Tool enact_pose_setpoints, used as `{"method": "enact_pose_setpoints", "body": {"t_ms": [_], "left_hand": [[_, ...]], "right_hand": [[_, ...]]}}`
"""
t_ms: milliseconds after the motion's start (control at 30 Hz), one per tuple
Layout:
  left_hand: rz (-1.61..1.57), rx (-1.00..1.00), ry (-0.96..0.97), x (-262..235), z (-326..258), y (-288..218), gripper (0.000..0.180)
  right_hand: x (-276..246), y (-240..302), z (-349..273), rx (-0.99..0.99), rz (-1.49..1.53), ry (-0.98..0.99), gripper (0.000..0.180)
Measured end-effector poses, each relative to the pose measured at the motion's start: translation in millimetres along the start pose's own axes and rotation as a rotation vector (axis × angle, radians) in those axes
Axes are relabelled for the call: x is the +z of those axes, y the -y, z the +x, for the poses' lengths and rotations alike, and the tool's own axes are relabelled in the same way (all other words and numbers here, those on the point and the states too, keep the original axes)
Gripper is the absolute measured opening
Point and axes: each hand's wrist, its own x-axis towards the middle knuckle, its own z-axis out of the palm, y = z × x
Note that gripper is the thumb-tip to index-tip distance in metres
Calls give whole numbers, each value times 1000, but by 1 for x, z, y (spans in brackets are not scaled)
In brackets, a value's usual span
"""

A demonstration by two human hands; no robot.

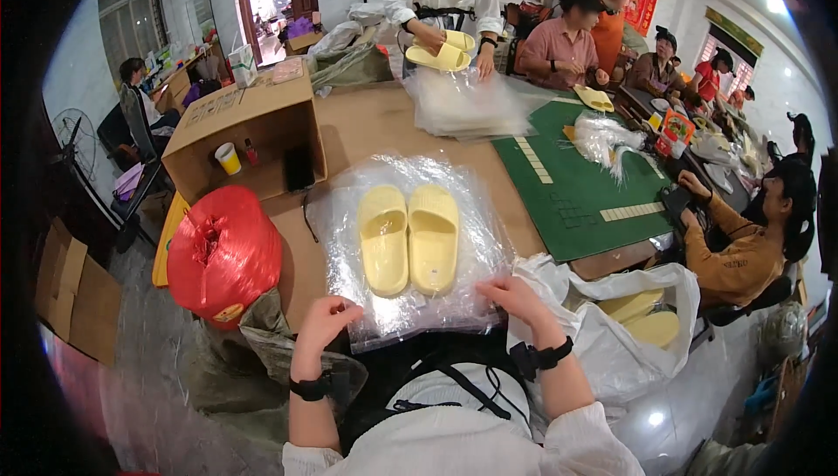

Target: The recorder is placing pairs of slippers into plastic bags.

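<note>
A brown tabletop [353,127] spreads ahead. At eleven o'clock lies an open cardboard box [251,114]; near twelve, clear plastic [342,205], with a pair of yellow slippers [429,245] on or inside it, I cannot tell which. From the slippers, the left hand [329,322], past seven o'clock, and the right hand [517,298], at four, meet the plastic's edges, fingers bent; whether they pinch it, I cannot tell.

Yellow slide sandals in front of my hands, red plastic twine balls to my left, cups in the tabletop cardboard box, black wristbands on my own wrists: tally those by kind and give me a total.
Yellow slide sandals: 2
Red plastic twine ball: 1
Yellow-and-white cup: 1
Black wristbands: 2
Total: 6
</note>
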Motion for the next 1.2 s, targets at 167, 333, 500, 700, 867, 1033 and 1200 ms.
{"method": "enact_pose_setpoints", "body": {"t_ms": [167, 333, 500, 700, 867, 1033, 1200], "left_hand": [[-110, -60, -30, -10, -8, -5, 14], [-365, -42, -129, -5, -6, -23, 12], [-432, 214, -251, 9, 4, -33, 10], [-130, 633, -286, 13, 16, -16, 9], [223, 347, -58, 18, 13, 4, 14], [126, 388, -101, 20, 8, -13, 14], [-54, 495, -154, 40, 2, -46, 11]], "right_hand": [[-8, -15, 4, -61, 348, 55, 24], [-25, 4, 4, -58, 456, -64, 23], [-19, 11, 16, -455, 623, -293, 20], [-14, -18, 35, -453, 449, -384, 15], [-1, -45, 31, -549, -231, -522, 11], [12, -7, 7, -581, -349, -784, 13], [29, 27, -42, -44, 88, -122, 27]]}}
